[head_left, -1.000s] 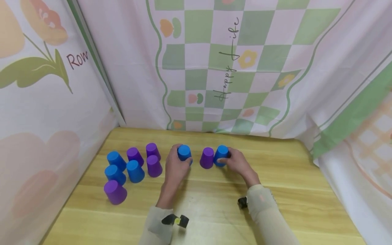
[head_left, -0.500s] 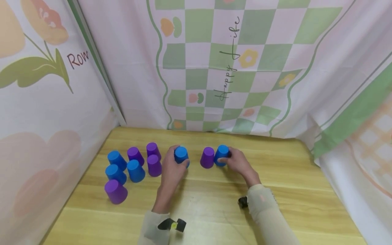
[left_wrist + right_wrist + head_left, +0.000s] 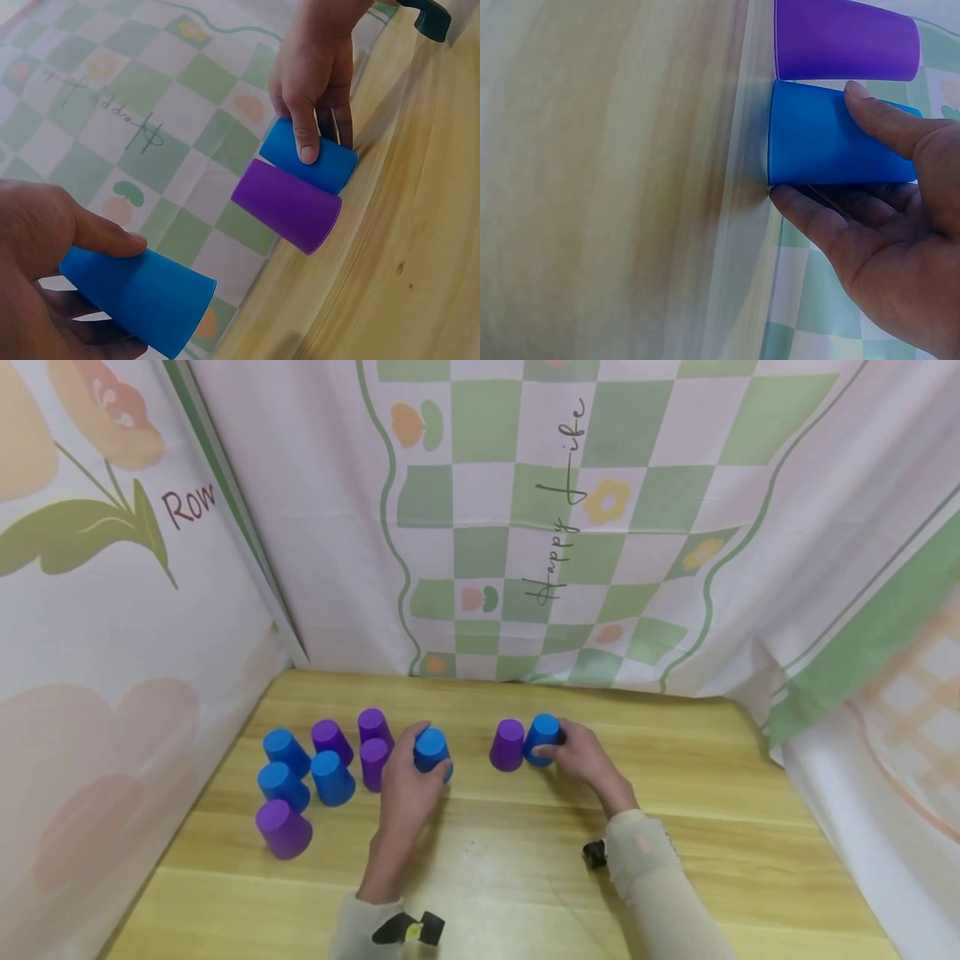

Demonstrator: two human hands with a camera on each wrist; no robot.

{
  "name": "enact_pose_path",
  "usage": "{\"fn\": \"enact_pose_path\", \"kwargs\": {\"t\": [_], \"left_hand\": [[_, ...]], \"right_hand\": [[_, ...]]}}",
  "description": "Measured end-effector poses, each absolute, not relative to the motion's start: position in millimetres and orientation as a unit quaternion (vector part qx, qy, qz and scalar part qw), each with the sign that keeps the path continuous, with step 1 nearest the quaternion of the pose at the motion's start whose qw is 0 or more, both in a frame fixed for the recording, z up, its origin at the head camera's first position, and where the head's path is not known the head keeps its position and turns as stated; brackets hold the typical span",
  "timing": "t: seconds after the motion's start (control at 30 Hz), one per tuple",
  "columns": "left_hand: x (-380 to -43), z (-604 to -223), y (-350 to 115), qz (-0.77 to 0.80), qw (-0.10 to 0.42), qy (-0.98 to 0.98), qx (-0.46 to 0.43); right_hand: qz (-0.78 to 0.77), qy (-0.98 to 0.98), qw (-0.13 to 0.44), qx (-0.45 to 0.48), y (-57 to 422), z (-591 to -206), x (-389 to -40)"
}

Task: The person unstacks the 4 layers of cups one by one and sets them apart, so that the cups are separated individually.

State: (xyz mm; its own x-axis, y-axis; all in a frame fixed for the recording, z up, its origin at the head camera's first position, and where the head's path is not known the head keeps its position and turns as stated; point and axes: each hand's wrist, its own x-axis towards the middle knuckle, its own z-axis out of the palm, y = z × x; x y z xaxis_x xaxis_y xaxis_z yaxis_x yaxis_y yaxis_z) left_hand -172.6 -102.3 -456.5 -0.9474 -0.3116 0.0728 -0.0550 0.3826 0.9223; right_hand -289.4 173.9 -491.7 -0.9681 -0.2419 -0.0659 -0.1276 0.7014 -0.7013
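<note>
My left hand [image 3: 405, 797] grips an upside-down blue cup [image 3: 432, 748], thumb on the near side and fingers behind. In the left wrist view the same blue cup [image 3: 139, 296] lies between thumb and fingers, its rim free of the hand. To the right, my right hand [image 3: 583, 758] holds a second blue cup [image 3: 542, 739] by its sides. That one stands upside down close beside a purple cup [image 3: 507, 746], as the right wrist view also shows, with the thumb [image 3: 885, 120] across the blue wall. No hand touches the purple cup.
Left of my left hand, several upside-down cups stand grouped on the wooden table [image 3: 480, 877]: a purple cup [image 3: 283, 829] nearest, a blue cup [image 3: 333, 779] mid-group, and others behind. My left hand partly covers one purple cup [image 3: 372, 766]. A printed curtain [image 3: 487, 552] hangs behind the table.
My left hand has carried its blue cup to the left and slightly nearer, away from the purple cup and towards the group. The right hand and its cup have stayed put.
</note>
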Motion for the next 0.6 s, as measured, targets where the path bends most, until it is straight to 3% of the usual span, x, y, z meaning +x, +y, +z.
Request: {"fn": "enact_pose_path", "kwargs": {"t": [0.6], "left_hand": [[-142, -460, -122, -0.539, 0.096, -0.827, 0.126]], "right_hand": [[-0.37, 0.92, 0.073, -0.105, 174, -494, -291]]}}
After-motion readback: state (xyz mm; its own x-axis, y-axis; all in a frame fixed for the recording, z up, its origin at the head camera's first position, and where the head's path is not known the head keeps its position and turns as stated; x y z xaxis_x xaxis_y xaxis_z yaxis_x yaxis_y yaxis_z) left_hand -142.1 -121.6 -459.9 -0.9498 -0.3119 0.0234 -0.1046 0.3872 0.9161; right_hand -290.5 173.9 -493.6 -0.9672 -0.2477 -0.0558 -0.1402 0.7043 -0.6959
